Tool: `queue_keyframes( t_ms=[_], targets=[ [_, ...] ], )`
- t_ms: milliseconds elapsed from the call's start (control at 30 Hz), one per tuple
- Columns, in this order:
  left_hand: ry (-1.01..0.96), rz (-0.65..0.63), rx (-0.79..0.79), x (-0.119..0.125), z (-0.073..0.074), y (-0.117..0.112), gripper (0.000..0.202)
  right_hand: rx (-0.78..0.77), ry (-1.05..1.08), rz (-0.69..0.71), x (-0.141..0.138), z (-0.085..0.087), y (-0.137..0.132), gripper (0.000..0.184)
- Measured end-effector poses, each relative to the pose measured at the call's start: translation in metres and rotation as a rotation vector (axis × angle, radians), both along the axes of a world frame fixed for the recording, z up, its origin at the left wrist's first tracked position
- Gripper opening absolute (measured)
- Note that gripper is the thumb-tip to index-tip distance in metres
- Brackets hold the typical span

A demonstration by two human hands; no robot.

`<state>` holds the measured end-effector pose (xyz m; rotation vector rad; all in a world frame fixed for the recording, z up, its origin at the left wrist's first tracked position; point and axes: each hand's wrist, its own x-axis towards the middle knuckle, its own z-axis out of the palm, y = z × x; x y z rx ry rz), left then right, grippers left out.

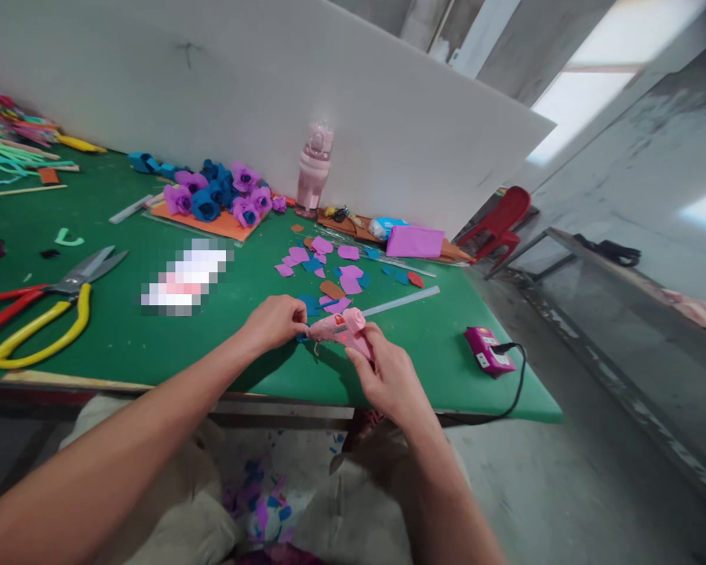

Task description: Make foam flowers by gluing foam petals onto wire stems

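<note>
In my right hand (pixel 388 373) is a pink hot glue gun (pixel 342 329), its nozzle pointing left and a clear glue stick (pixel 403 300) lying behind it on the table. My left hand (pixel 275 323) is closed in a pinch right at the nozzle, on a small blue piece (pixel 302 338) mostly hidden by the fingers. Just beyond both hands lie loose petal-shaped cutouts (pixel 351 278) in purple, blue, brown and red. Finished-looking purple and blue flowers (pixel 215 192) sit in a heap on an orange sheet (pixel 229 225) farther back.
Large scissors (pixel 64 302) with red and yellow handles lie at the left, beside a blurred-out patch (pixel 185 278). A pink bottle (pixel 314 169) stands against the white board. A purple power socket block (pixel 488 351) with a black cable sits near the right table edge. Scraps litter the floor.
</note>
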<state>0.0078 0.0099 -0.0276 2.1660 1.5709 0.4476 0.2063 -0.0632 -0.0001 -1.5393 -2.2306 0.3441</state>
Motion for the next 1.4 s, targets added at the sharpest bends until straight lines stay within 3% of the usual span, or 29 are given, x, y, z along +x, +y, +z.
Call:
queue_keyframes(
  t_ms=[667,800,967,1067,1200,1267,1400],
  targets=[
    [0.015,0.001,-0.008,-0.001,0.001,0.0,0.01,-0.044,-0.017,-0.058,0.009,0.003,-0.003,0.021],
    [-0.011,0.005,-0.002,-0.001,0.0,0.0,0.011,-0.095,0.158,-0.067,0.019,0.005,-0.001,0.021],
    [-0.112,0.027,-0.043,-0.004,0.003,0.0,0.015,-0.333,0.589,-0.14,0.057,-0.003,0.017,0.025],
    [-0.225,0.067,-0.04,-0.008,0.01,-0.001,0.018,-0.286,0.596,-0.272,0.085,-0.014,0.038,0.026],
    [-0.355,0.066,0.006,-0.015,0.021,-0.004,0.022,-0.174,0.247,-0.431,0.106,-0.03,0.064,0.033],
    [-0.357,0.047,0.052,-0.018,0.026,-0.005,0.022,-0.093,0.111,-0.48,0.105,-0.033,0.07,0.036],
    [-0.322,0.022,0.135,-0.019,0.036,-0.008,0.021,0.09,0.113,-0.58,0.079,-0.024,0.07,0.022]
  ],
)
